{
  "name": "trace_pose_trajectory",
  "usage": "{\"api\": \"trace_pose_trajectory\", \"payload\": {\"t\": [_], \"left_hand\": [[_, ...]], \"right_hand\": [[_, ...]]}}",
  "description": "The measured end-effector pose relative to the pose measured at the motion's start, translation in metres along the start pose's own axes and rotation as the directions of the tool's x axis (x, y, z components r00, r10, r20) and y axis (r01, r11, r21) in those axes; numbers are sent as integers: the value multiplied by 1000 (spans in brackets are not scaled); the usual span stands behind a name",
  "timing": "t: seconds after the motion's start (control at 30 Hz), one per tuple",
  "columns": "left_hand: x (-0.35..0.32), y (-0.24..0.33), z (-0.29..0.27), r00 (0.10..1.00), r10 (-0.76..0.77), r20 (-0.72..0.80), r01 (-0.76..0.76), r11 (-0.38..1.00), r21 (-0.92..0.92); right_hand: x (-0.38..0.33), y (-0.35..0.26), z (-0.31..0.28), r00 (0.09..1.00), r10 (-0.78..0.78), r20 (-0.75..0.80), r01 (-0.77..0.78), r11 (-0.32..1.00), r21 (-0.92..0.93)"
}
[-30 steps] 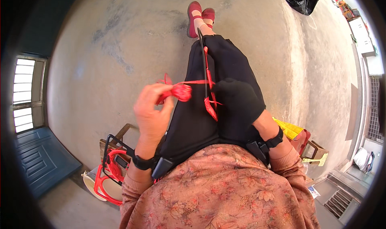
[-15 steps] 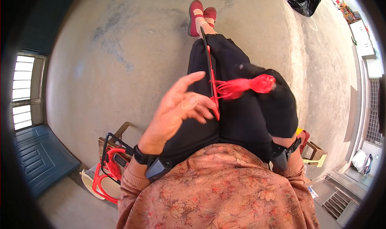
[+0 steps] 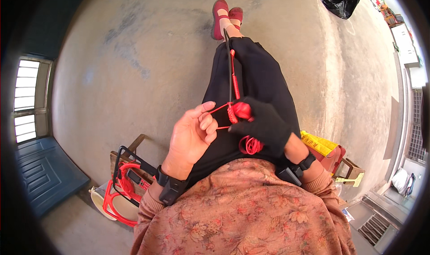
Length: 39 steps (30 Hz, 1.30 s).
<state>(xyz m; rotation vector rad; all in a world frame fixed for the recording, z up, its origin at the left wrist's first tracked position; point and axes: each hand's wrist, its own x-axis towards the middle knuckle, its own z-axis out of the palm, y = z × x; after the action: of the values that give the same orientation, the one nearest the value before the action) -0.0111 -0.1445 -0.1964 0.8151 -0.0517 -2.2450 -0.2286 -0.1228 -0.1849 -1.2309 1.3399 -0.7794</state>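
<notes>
A thin black frame point(image 3: 230, 69) lies lengthwise over my lap, partly wrapped in red cord point(image 3: 236, 88). My left hand point(image 3: 188, 134) is bare, its fingers curled around a loop of the cord that stretches across to the frame. In a black fingerless glove, my right hand point(image 3: 266, 125) is closed on a bundle of red cord point(image 3: 242, 110) right beside the frame. Tight red coils point(image 3: 232, 115) sit on the frame by the right fingertips. Below that hand hang loose loops of cord point(image 3: 251, 145). The right palm is hidden.
At my left, a black frame and a red-wrapped one point(image 3: 114, 205) rest with a phone point(image 3: 139, 180) by a pale basin point(image 3: 98, 201). A yellow-and-red package point(image 3: 320, 145) lies on a wooden stool point(image 3: 351, 171) at right. A black bag point(image 3: 340, 2) is on the floor.
My right hand has moved left and down to the frame with the cord bundle. The left hand, open before, has closed on the cord and drawn a loop out to the left.
</notes>
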Motion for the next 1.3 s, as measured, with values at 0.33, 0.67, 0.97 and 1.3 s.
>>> {"api": "trace_pose_trajectory", "payload": {"t": [0.33, 0.67, 0.97, 1.3], "left_hand": [[-25, -10, -5, 1000, 24, 0, -22, 902, 431], [-20, 9, 17, 919, 81, 386, -198, 942, 272], [30, -10, 18, 957, 247, 152, -273, 586, 763], [18, 20, 8, 986, 144, -79, -85, 859, 505]], "right_hand": [[-9, 12, -14, 994, -86, 72, 95, 988, -122], [-3, 20, -104, 920, 5, -392, 162, 906, 392], [22, -10, -7, 944, -146, -295, 51, 950, -308], [19, -4, -24, 858, -329, -394, 222, 930, -293]]}}
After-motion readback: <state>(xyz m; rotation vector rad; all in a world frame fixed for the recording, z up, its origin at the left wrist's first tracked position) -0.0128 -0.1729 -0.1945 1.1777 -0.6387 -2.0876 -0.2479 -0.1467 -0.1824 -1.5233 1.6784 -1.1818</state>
